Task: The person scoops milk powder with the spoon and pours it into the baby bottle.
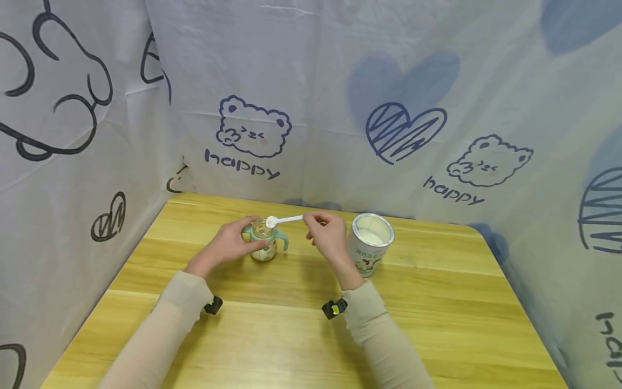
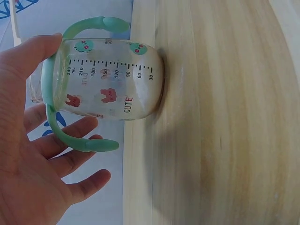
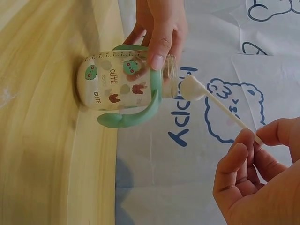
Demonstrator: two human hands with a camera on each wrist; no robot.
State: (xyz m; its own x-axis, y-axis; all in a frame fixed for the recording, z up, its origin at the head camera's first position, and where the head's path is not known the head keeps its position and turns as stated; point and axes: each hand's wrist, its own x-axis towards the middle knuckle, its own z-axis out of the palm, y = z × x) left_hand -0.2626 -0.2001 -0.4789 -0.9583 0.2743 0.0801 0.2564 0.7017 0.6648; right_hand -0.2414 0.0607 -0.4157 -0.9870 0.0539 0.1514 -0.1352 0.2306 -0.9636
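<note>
A clear baby bottle [image 1: 264,253] with a green two-handled collar [image 2: 48,84] stands upright on the table, its mouth uncovered. My left hand [image 1: 227,243] holds it around the collar, thumb on the near side and fingers behind. Pale contents [image 2: 147,91] show at the bottle's bottom, around the lowest marks in the left wrist view. Between thumb and fingertips, my right hand [image 1: 329,233] pinches the end of a white measuring scoop [image 3: 228,112]. The scoop's bowl is heaped with whitish powder [image 3: 191,87] and is right at the bottle's mouth.
Just right of my right hand stands an open milk powder can [image 1: 365,258], with pale powder [image 1: 373,236] inside. The wooden table [image 1: 272,340] backs onto a printed cloth [image 1: 320,162], which also hangs along both sides.
</note>
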